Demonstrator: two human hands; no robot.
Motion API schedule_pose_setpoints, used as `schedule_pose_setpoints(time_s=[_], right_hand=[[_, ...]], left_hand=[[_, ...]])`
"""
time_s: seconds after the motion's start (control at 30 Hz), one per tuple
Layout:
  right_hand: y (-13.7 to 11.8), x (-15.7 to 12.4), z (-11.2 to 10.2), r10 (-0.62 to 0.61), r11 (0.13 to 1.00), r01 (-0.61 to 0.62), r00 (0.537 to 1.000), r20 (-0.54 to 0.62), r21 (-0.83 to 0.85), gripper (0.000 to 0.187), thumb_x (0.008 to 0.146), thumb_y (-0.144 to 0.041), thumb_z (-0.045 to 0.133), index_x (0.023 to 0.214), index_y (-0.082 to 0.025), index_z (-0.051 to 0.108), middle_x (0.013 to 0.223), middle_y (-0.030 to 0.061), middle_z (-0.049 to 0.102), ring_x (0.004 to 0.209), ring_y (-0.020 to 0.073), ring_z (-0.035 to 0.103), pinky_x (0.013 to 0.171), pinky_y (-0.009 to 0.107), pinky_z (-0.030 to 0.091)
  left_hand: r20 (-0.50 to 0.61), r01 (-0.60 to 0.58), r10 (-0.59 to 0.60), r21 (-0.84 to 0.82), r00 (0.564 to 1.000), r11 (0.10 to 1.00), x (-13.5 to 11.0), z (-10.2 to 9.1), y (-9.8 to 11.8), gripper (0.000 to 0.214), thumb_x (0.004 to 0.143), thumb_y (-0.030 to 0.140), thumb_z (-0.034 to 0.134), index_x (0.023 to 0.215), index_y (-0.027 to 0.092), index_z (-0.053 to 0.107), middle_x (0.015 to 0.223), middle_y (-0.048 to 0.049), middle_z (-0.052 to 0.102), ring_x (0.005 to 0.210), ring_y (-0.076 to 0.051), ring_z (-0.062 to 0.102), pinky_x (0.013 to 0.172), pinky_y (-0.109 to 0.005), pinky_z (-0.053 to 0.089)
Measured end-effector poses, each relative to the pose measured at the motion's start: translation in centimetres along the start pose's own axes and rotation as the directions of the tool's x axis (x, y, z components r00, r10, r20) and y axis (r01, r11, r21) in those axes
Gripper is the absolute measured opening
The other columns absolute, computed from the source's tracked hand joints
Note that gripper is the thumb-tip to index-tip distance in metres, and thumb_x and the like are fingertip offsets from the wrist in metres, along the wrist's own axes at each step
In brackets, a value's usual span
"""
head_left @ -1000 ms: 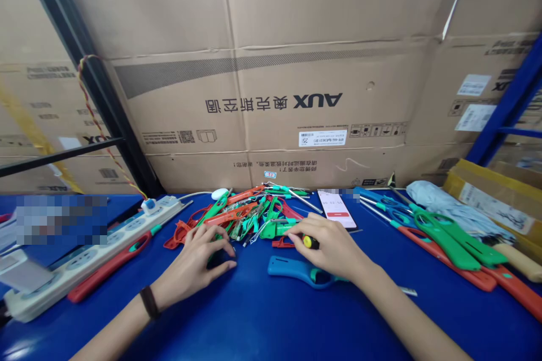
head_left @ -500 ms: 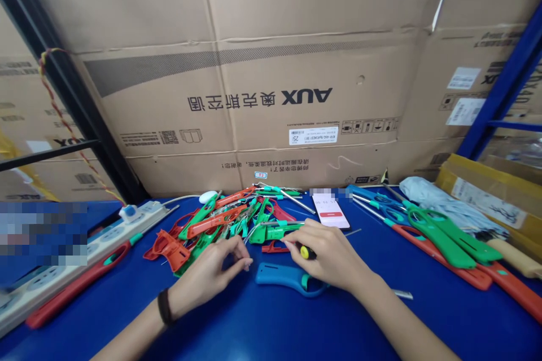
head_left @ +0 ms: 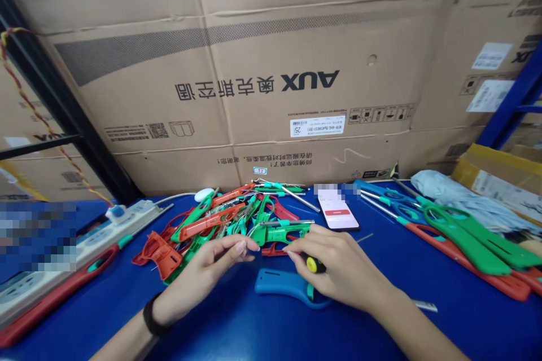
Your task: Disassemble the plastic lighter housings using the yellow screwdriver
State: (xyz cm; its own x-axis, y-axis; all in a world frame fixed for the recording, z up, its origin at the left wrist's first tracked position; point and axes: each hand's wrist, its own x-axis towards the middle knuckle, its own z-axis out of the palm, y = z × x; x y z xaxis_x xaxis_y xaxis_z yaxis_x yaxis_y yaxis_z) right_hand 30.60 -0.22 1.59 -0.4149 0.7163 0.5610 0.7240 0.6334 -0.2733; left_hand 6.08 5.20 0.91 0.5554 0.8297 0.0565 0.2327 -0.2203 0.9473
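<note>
1. Right hand (head_left: 339, 271) clenches a yellow-and-black screwdriver handle (head_left: 314, 264), just beyond a blue plastic lighter body (head_left: 279, 285).
2. Left hand (head_left: 203, 276) curls loosely beside a heap of red and green plastic lighters (head_left: 212, 221); whether it pinches anything, I cannot tell.

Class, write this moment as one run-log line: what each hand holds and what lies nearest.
left hand: nothing visible held, near green lighter | right hand: holds screwdriver, above blue lighter
</note>
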Motion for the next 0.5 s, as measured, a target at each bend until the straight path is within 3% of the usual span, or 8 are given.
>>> schedule_pose_setpoints(time_s=[0.13,0.23,0.37,0.5], right_hand=[[0.0,0.0,0.1,0.002,1.0,-0.002,1.0,0.009,0.017,0.02,0.089,-0.021,0.047,0.089,-0.022,0.067,0.076,0.0001,0.068,0.072,0.015,0.059,0.063,0.025,0.045],[0.0,0.0,0.2,0.009,0.999,-0.009,1.0,0.019,0.031,0.02,0.089,-0.022,0.047,0.09,-0.022,0.068,0.078,0.0007,0.069,0.073,0.0151,0.059,0.064,0.025,0.045],[0.0,-0.1,0.2,0.022,0.999,-0.023,0.999,0.04,0.023,0.021,0.089,-0.022,0.047,0.092,-0.022,0.068,0.08,0.0018,0.07,0.076,0.0159,0.06,0.068,0.026,0.047],[-0.1,-0.1,0.1,0.022,1.0,-0.022,0.999,0.042,0.008,0.022,0.089,-0.023,0.047,0.091,-0.022,0.069,0.078,0.0019,0.07,0.073,0.0156,0.06,0.066,0.026,0.048]], left_hand=[[-0.084,0.027,-0.059,-0.343,0.995,0.939,0.1,0.1,-0.7,0.026,0.076,0.04,0.07,0.09,0.018,0.068,0.097,-0.0025,0.066,0.095,-0.019,0.063,0.093,-0.033,0.048],[-0.158,0.019,-0.085,-0.378,0.984,0.926,0.3,0.2,-1.1,0.026,0.072,0.036,0.075,0.088,0.017,0.068,0.092,-0.0018,0.068,0.091,-0.019,0.064,0.092,-0.035,0.049],[-0.157,0.031,-0.045,-0.092,0.987,0.995,0.2,0.4,-0.8,0.021,0.072,0.035,0.074,0.082,0.017,0.071,0.083,-0.0028,0.072,0.077,-0.018,0.066,0.077,-0.031,0.054],[-0.026,-0.158,0.171,0.26,0.985,0.952,0.0,1.1,-0.3,0.015,0.082,0.031,0.063,0.089,0.022,0.073,0.095,-0.0039,0.072,0.087,-0.02,0.066,0.082,-0.033,0.051]])
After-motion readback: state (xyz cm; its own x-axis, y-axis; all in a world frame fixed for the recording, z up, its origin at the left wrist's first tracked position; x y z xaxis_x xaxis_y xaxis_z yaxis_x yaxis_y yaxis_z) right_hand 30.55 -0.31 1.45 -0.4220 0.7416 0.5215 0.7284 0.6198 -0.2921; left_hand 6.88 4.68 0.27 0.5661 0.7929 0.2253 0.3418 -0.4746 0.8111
